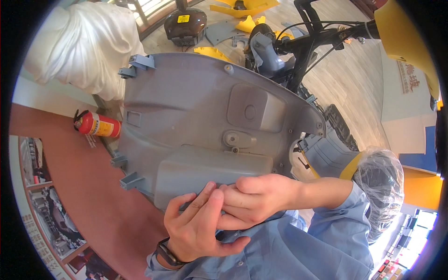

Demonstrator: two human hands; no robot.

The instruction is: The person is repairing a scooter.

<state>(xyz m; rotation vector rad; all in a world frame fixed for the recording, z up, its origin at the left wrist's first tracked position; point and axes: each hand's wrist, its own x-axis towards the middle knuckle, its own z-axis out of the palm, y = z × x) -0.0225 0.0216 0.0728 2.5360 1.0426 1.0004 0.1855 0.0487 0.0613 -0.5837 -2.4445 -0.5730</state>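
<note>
A large grey moulded plastic panel [196, 116] fills the middle of the view, with its ribbed, recessed face toward me and several small clips along its left edge. At its lower edge, below a raised box-shaped section [214, 170], my two hands meet. My left hand [198, 224], with a dark watch [167, 254] on the wrist, has its fingers stretched up and its thumb apart. My right hand [256, 200] comes in from the right, its fingers bent and pressed together against the left fingertips. Whatever lies between its fingers is hidden.
Beyond the panel stands a partly stripped scooter frame [301, 51] with cables. Yellow body parts [249, 9] and a dark top box [185, 25] lie on the floor. To the left are a red fire extinguisher [95, 125] and white cloth [88, 44]; right, a plastic-wrapped seat [380, 186].
</note>
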